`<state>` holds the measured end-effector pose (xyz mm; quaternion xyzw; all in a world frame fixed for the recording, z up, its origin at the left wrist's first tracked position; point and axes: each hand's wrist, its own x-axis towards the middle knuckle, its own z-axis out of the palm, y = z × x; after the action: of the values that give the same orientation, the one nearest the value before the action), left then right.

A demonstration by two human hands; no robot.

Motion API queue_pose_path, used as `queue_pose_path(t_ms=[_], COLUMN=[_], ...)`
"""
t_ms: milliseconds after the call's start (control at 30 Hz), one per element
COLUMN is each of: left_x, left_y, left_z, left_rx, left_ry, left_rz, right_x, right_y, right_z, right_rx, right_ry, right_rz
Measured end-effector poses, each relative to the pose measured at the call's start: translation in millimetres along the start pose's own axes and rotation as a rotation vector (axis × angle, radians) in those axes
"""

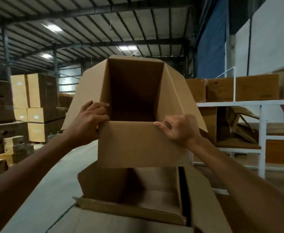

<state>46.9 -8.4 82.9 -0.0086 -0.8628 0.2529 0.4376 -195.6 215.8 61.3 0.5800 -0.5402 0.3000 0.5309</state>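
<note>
Centre frame, the left hand (89, 118) and right hand (176, 127) each pinch the open brown cardboard box (138, 142); keep both grips level; lower squarely into the larger open carton (133, 195) below.

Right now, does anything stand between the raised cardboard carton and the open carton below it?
Nothing visible does. The left hand and right hand grip the raised carton at its near rim. Its lower flap hangs above the open carton, with no object seen between them.

The top box (141, 145) fills the middle of the frame, above the bottom box (154, 182). Stacks (37, 91) stand left, shelves (238, 103) right.
</note>
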Motion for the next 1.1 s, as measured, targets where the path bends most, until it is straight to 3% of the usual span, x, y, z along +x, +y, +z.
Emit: queue_pose_path(t_ms=[233, 400, 700, 800, 1000, 1100], left_x=[-29, -39, -98, -115, -116, -114], left_y=[-29, -20, 28, 41, 29, 14], left_z=[32, 73, 174, 197, 199, 193], left_rx=[-0.047, -0.160, -0.349, -0.309, -0.308, -0.263], left_ry=[-0.027, -0.154, -0.431, -0.643, -0.770, -0.795], left_rz=[-0.001, -0.003, -0.079, -0.135, -0.152, -0.153], right_x=[-9, -43, -132, -153, -145, -136], right_y=[-20, -18, -41, -49, -62, -65], right_z=[40, 41, 58, 71, 85, 82], right_rx=[0.009, -0.020, -0.030, 0.011, 0.077, 0.249], right_ry=[-0.090, -0.162, -0.663, -0.847, -0.923, -1.012], right_rz=[0.084, 0.170, 0.479, 0.612, 0.690, 0.717])
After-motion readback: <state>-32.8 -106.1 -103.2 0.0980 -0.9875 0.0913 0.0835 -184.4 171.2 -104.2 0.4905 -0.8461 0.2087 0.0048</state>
